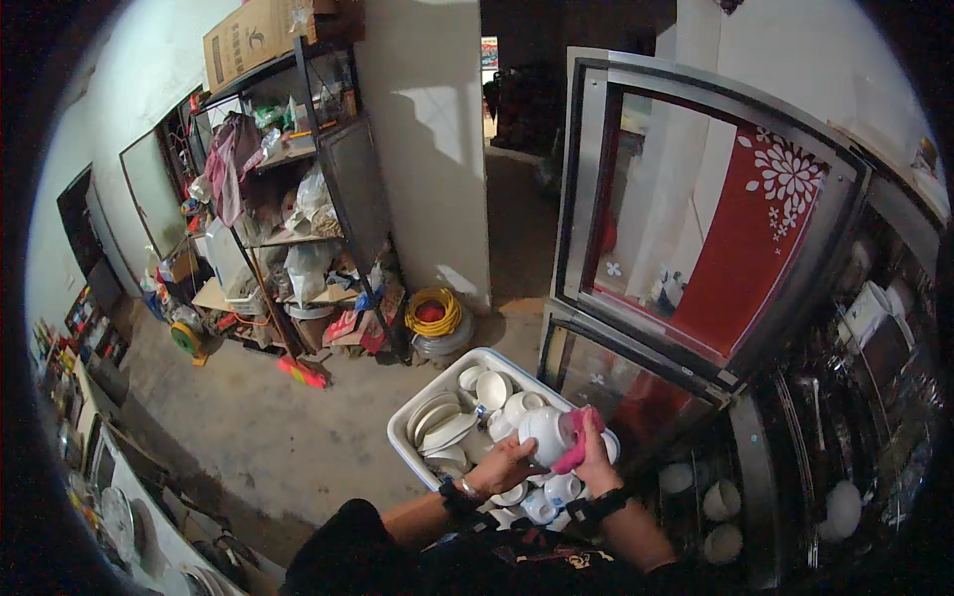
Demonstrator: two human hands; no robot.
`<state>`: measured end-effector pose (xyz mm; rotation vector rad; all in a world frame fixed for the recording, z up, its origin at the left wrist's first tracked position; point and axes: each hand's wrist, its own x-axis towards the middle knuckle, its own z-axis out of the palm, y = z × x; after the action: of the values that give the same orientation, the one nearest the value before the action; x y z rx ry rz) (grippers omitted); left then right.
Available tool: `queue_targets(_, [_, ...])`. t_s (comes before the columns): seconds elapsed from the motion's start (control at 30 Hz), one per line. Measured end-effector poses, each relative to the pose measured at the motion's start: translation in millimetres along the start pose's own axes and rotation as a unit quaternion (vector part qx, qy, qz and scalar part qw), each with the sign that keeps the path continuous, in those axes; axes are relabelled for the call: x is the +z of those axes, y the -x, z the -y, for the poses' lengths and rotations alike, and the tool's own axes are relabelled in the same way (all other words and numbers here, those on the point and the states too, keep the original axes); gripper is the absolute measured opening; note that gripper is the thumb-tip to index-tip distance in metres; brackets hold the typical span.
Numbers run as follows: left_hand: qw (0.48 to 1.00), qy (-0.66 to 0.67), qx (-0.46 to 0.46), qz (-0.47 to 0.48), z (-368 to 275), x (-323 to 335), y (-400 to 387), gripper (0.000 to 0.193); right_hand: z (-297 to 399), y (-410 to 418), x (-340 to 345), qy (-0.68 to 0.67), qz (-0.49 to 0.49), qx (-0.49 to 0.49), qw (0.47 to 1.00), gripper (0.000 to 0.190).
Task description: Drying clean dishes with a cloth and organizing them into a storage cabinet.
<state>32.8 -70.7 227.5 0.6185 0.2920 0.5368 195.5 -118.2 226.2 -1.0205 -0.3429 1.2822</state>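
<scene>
My left hand point(508, 465) grips the side of a white bowl point(542, 436), held tilted above a white plastic basin point(406, 454). A pink cloth point(572, 456) is bunched in my right hand point(594, 451), which presses it against the bowl's base. Below, the basin holds several white plates point(436, 425) stacked on edge at the left, with white bowls point(493, 389) at the back. Small cups with blue patterns point(538, 506) lie in the near part, partly hidden by my hands and wrists.
At the right stands a cabinet with its glass doors point(671, 208) swung out and bowls point(721, 501) on its racks. A cluttered shelf unit point(298, 156), a red broom head point(302, 372) and a yellow coiled hose point(434, 313) are beyond the basin. More dishes point(119, 518) sit at the lower left.
</scene>
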Motion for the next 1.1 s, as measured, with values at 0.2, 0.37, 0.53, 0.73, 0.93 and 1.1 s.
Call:
queue_targets(0.2, [0.99, -0.099, -0.021, -0.101, 14.8, -13.4, -34.8, 0.019, -26.8, 16.2, 32.8, 0.258, -0.001, -0.346, 0.902, 0.048])
queue_targets(0.37, [0.89, -0.455, 0.034, -0.004, 15.3, -11.2, -28.5, 0.018, 11.0, 0.6, 24.0, 0.588, 0.052, -0.479, 0.649, 0.039])
queue_targets(0.53, [0.98, -0.188, -0.033, -0.054, -5.5, 33.6, -16.8, 0.016, 17.2, -24.4, -8.5, 0.286, -0.034, -0.112, 0.951, 0.042])
queue_targets(0.73, [0.885, -0.452, 0.108, -0.021, 4.1, 11.5, -18.4, 0.023, -36.1, -11.9, -31.3, 0.166, -0.028, -0.074, 0.983, 0.036])
queue_targets(0.93, [0.721, -0.666, 0.182, -0.062, 20.3, -43.4, -30.6, 0.029, -26.1, 14.1, -8.1, -0.033, 0.003, -0.027, 0.999, 0.032])
queue_targets(1.1, [0.572, -0.794, 0.175, 0.108, 5.9, -28.2, -60.5, 0.019, -3.6, 23.6, -42.1, 0.159, -0.038, -0.05, 0.985, 0.037])
